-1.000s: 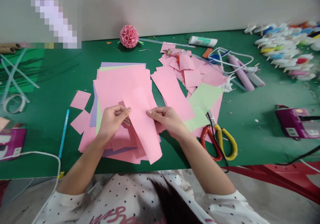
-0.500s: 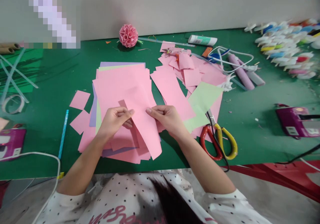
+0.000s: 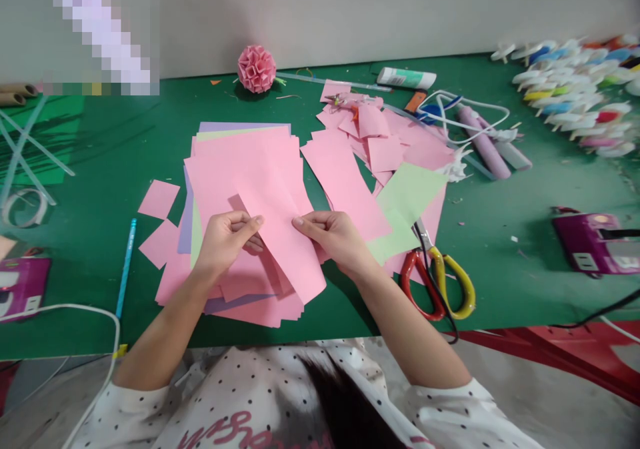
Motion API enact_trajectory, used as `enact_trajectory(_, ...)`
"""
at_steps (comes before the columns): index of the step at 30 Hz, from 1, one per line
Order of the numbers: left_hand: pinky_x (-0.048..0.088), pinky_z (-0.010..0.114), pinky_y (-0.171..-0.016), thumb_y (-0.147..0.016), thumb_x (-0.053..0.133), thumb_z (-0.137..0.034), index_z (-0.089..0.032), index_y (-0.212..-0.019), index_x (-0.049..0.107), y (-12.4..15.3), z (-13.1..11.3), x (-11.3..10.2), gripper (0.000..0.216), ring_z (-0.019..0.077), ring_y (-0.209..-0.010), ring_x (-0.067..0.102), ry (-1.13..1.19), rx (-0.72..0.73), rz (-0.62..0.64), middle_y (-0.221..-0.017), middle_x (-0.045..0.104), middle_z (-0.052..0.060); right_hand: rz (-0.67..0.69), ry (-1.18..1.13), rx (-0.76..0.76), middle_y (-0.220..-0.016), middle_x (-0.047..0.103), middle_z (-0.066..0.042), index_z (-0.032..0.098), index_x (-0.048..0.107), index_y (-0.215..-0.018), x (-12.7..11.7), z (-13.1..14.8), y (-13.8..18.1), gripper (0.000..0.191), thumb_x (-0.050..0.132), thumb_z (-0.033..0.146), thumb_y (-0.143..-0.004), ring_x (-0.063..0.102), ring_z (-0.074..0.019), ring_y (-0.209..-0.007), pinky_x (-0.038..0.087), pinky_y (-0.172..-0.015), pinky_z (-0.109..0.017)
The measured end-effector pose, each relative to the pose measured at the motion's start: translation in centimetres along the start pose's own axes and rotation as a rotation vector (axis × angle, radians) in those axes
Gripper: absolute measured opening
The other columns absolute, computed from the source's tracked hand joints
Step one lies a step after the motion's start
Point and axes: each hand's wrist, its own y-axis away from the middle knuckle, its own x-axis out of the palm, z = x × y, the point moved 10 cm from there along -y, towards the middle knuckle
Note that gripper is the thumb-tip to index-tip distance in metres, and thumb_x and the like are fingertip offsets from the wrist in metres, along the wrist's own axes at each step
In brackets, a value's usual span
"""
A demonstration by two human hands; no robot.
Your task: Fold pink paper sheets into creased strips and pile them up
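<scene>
A strip of pink paper is held up at a slant over a stack of pink sheets. My left hand pinches its left edge between thumb and fingers. On the opposite edge, my right hand grips it the same way. The lower end of the strip curls slightly, and its shadow falls on the stack. Purple paper and pale green paper stick out from under the pink sheets. Another pink strip lies just beyond my right hand.
Scissors with red and yellow handles lie right of my right hand, by green paper. Pink squares and a blue pencil are at left. Behind stand a pink paper ball and a pink glue gun with its cord.
The strip has tilted, its lower end swinging slightly up and right, its upper end shifting left. My left hand has moved slightly left; both hands keep their pinch.
</scene>
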Motion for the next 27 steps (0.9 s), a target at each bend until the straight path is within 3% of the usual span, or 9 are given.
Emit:
enact_trajectory(3,0.063,0.023,-0.055,-0.078,0.083,-0.048,-0.015,-0.071,0.07,0.1,0.0,0.1,0.036,0.0145,-0.054,0.071,-0.002,-0.017,0.015,-0.063,0.073,0.004,-0.01,-0.008,-0.024,-0.077,0.073,-0.004,0.017,0.079,-0.082,-0.2,-0.1,-0.1,0.046,0.082,0.062,-0.07,0.061,-0.0153,-0.066,0.046,-0.055,-0.027)
enact_trajectory(9,0.063,0.023,-0.058,-0.08,0.083,-0.044,-0.015,-0.079,0.074,0.6,1.3,1.7,0.03,0.0163,-0.06,0.074,-0.078,-0.134,0.218,-0.067,0.076,0.006,-0.026,0.038,0.004,-0.074,0.071,-0.004,0.017,0.079,-0.082,-0.6,-0.2,-0.1,0.051,0.08,0.067,-0.07,0.055,-0.0133,-0.06,0.042,-0.051,-0.026)
enact_trajectory(17,0.062,0.024,-0.054,-0.081,0.082,-0.045,-0.016,-0.073,0.071,0.5,0.4,0.9,0.032,0.0161,-0.055,0.072,-0.051,-0.084,0.13,-0.063,0.074,0.004,0.021,0.062,-0.003,-0.063,0.059,0.0,0.016,0.073,-0.071,-0.4,-0.2,0.0,0.054,0.077,0.071,-0.072,0.045,-0.0106,-0.056,0.031,-0.048,-0.024)
enact_trajectory(22,0.062,0.025,-0.055,-0.08,0.082,-0.046,-0.015,-0.077,0.072,0.4,0.6,0.9,0.033,0.0159,-0.055,0.072,-0.034,-0.102,0.114,-0.065,0.074,0.004,-0.03,0.069,-0.073,-0.073,0.067,-0.004,0.016,0.077,-0.079,-0.5,0.6,0.1,0.055,0.078,0.07,-0.071,0.05,-0.0127,-0.062,0.036,-0.052,-0.026)
enact_trajectory(27,0.063,0.024,-0.056,-0.077,0.084,-0.047,-0.015,-0.077,0.072,0.5,0.9,1.7,0.034,0.0159,-0.056,0.073,-0.024,-0.129,0.158,-0.067,0.075,0.005,-0.123,0.134,-0.128,-0.063,0.059,-0.001,0.015,0.075,-0.075,-1.0,1.5,0.4,0.055,0.075,0.07,-0.074,0.045,-0.0118,-0.058,0.032,-0.049,-0.026)
